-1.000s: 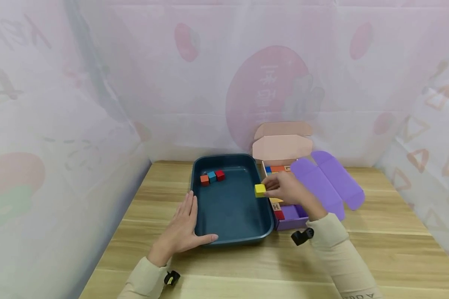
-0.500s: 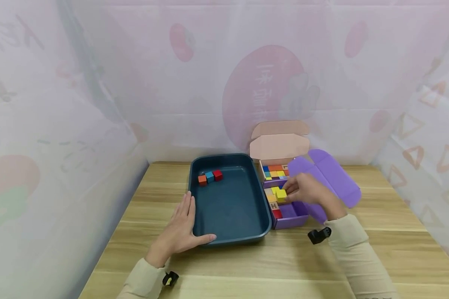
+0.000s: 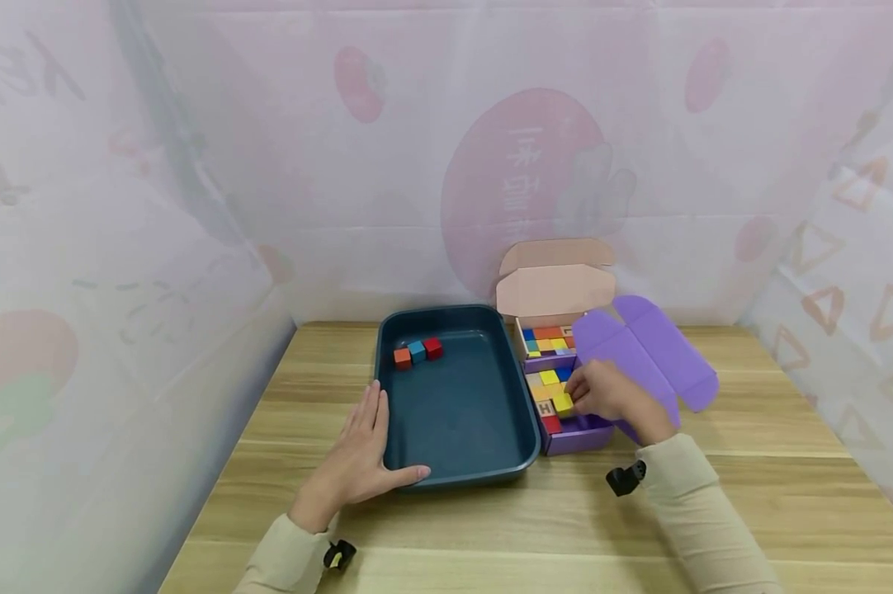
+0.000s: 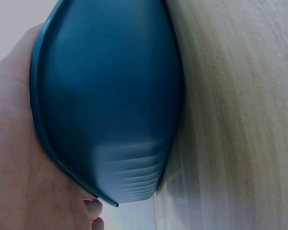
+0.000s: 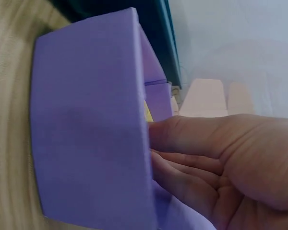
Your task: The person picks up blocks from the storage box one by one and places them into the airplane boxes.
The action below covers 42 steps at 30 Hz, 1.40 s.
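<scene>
My right hand point(image 3: 606, 392) pinches a yellow cube point(image 3: 562, 403) inside the purple box point(image 3: 576, 443), beside a wooden block marked H point(image 3: 545, 409) and a red block point(image 3: 551, 425). In the right wrist view the box's wall hides the fingertips and most of the cube. My left hand point(image 3: 355, 458) lies with straight fingers against the left rim and near corner of a dark teal tray point(image 3: 461, 412). Inside that tray, an orange cube point(image 3: 403, 359), a blue cube point(image 3: 417, 351) and a red cube point(image 3: 433, 348) stand in a row near the far left.
Behind the purple box stands a second box with a pale raised lid point(image 3: 555, 290), holding several coloured blocks. The purple lid point(image 3: 650, 351) folds out to the right. A printed cloth point(image 3: 387, 165) hangs behind the wooden table point(image 3: 484, 544).
The right hand has carried the yellow cube from over the tray's right rim rightward, then down into the purple box. My left hand and the row of cubes keep their places.
</scene>
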Available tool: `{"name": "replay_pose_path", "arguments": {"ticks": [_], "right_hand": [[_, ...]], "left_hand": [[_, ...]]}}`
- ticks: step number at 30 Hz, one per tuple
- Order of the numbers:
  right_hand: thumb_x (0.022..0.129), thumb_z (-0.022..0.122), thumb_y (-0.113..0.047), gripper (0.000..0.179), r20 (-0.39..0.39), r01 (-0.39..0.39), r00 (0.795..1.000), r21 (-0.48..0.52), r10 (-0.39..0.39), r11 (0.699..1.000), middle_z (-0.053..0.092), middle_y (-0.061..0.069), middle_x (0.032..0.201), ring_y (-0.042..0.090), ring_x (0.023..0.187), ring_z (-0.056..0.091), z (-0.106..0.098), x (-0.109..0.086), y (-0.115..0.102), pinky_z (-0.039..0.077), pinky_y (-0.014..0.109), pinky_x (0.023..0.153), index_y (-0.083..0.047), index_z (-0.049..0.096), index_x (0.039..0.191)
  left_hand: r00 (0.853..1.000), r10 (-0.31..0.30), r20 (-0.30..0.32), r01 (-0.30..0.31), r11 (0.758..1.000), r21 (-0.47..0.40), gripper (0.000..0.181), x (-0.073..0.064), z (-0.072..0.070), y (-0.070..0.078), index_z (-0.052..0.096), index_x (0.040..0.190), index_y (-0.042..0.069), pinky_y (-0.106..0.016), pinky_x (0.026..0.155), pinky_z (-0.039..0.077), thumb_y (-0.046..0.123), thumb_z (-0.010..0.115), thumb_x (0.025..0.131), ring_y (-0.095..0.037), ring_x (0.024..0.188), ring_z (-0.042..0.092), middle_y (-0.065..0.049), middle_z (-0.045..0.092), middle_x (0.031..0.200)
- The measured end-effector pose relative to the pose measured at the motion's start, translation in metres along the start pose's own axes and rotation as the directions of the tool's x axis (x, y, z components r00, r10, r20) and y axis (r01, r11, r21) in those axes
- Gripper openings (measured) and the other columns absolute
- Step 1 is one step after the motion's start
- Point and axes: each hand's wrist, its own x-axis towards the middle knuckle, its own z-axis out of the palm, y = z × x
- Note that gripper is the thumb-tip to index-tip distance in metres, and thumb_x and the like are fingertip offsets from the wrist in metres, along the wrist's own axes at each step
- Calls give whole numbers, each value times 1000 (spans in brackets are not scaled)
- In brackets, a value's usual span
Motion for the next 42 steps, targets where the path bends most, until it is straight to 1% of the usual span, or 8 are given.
{"name": "replay_pose_path", "arguments": {"ticks": [6, 11, 19, 22, 25, 30, 37, 42], "right_hand": [[84, 84, 0, 19, 17, -33, 999, -34, 34, 999, 80, 10, 94, 19, 86, 74, 6, 3, -2, 65, 41, 83, 1, 79, 102], [86, 84, 0, 19, 5, -75, 997, -12, 75, 997, 80, 10, 94, 18, 85, 72, 10, 3, -1, 66, 41, 83, 1, 80, 104], [83, 84, 3, 18, -94, -102, 990, 21, 103, 995, 80, 14, 93, 20, 84, 75, 18, 5, -4, 66, 43, 82, 5, 80, 101], [83, 84, 3, 18, -129, -131, 982, 38, 135, 991, 81, 16, 96, 22, 87, 76, 21, 6, -7, 67, 44, 83, 6, 80, 100], [83, 84, 1, 17, -157, -165, 973, 30, 168, 986, 80, 17, 98, 25, 91, 73, 24, 6, -10, 66, 46, 85, 5, 81, 99], [82, 87, -1, 15, -175, -226, 958, 30, 228, 974, 79, 18, 101, 27, 92, 67, 30, 6, -11, 65, 47, 85, 3, 82, 95], [80, 89, -2, 13, -186, -225, 957, 16, 224, 974, 78, 16, 97, 25, 88, 65, 30, 4, -12, 64, 45, 82, 3, 82, 90], [80, 90, -4, 17, -175, -225, 960, -14, 219, 974, 78, 18, 99, 26, 85, 67, 21, 1, -21, 65, 44, 79, 4, 81, 93]], "left_hand": [[1000, 1, -10, -1, 1000, -7, 140, -1, 0, 0, 6, 167, -4, -60, 134, 11, 89, 63, 80, -38, 167, -2, -20, -7, 178], [1000, 0, -11, 0, 1000, -4, 140, 0, -1, 0, 6, 167, -4, -60, 134, 11, 90, 62, 79, -38, 167, -2, -20, -7, 178], [1000, -3, -11, 3, 1000, 2, 141, 0, -3, 1, 5, 167, -4, -60, 134, 11, 90, 61, 79, -38, 167, -1, -20, -6, 179], [1000, -3, -15, 3, 1000, 2, 141, 0, -4, 1, 6, 167, -4, -60, 134, 11, 90, 61, 79, -39, 167, -1, -20, -6, 178], [1000, -2, -14, 2, 1000, -1, 141, -1, -5, 1, 5, 167, -4, -59, 135, 11, 90, 62, 79, -38, 167, -1, -20, -7, 178], [1000, 0, -2, 0, 1000, -1, 141, -2, -5, 1, 3, 167, -3, -59, 135, 9, 89, 62, 79, -37, 167, -4, -17, -11, 178], [1000, 5, -5, -5, 1000, 2, 141, -2, -3, 1, 2, 167, -3, -58, 135, 9, 90, 62, 79, -37, 167, -3, -17, -11, 178], [1000, 5, -2, -5, 1000, 2, 141, -2, -3, 1, 3, 167, -3, -58, 135, 10, 90, 61, 79, -37, 167, -3, -19, -7, 178]]}}
